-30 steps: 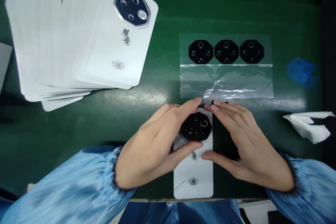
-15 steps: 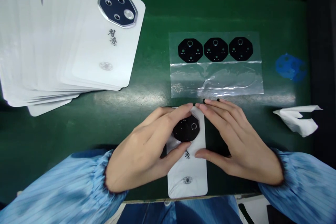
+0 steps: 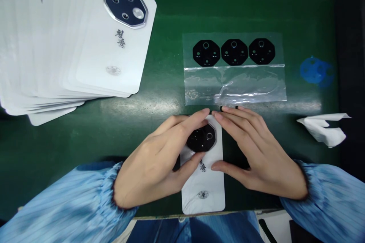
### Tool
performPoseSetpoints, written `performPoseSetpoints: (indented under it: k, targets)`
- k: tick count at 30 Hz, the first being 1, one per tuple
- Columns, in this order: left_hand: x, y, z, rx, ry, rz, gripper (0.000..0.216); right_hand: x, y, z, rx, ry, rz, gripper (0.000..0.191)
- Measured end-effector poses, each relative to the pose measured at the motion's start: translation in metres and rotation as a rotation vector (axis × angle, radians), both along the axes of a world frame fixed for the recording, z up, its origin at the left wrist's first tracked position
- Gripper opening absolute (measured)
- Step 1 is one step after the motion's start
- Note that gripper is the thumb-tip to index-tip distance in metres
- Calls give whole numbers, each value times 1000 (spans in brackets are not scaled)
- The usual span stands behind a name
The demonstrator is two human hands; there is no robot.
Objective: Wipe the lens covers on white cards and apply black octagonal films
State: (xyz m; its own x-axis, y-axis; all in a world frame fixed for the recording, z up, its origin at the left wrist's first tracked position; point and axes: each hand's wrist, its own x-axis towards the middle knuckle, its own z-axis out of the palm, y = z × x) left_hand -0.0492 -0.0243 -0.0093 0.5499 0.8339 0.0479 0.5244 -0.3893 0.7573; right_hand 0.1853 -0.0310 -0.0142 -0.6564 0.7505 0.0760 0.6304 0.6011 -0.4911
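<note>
A white phone back cover [image 3: 203,188] lies upright on the green mat near the front edge. A black octagonal camera lens piece [image 3: 201,138] sits on its upper part. My left hand [image 3: 159,159] pinches that black piece between forefinger tip and thumb. My right hand [image 3: 253,152] rests beside it, fingers together at the cover's top right corner and thumb on the cover's right edge. Beyond my fingertips lies a clear film sheet [image 3: 235,83] carrying three more black octagonal pieces [image 3: 234,51] in a row.
A fanned stack of white back covers [image 3: 65,41] fills the far left; the top one has a fitted camera lens [image 3: 126,6]. A blue octagonal film [image 3: 316,70] and a crumpled white wipe [image 3: 323,129] lie at the right. The table's front edge runs below the cover.
The view has shifted a little, so everything sits further left in the frame. My hands keep their pose around the black piece, which has settled slightly on the cover.
</note>
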Motion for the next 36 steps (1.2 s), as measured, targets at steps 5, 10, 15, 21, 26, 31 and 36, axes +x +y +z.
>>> performPoseSetpoints:
  k: [5,10,15,21,26,31,36]
  targets:
    - [0,0,1,52,25,-4,71,0,0,0,8,26,15,72]
    - [2,-1,2,73,37,-9,70,-1,2,-1,-1,31,12,72]
    - [5,-3,3,45,20,25,74,-1,1,-2,-7,43,14,74]
    - [12,-7,8,-25,52,112,80,-1,1,-1,-15,54,17,73]
    - [14,-7,10,-43,57,132,83,0,1,0,-21,64,33,52]
    - [12,-6,11,-70,39,139,85,0,2,1,-11,64,48,43]
    - [9,-6,11,-93,33,143,87,0,2,2,-12,60,59,43]
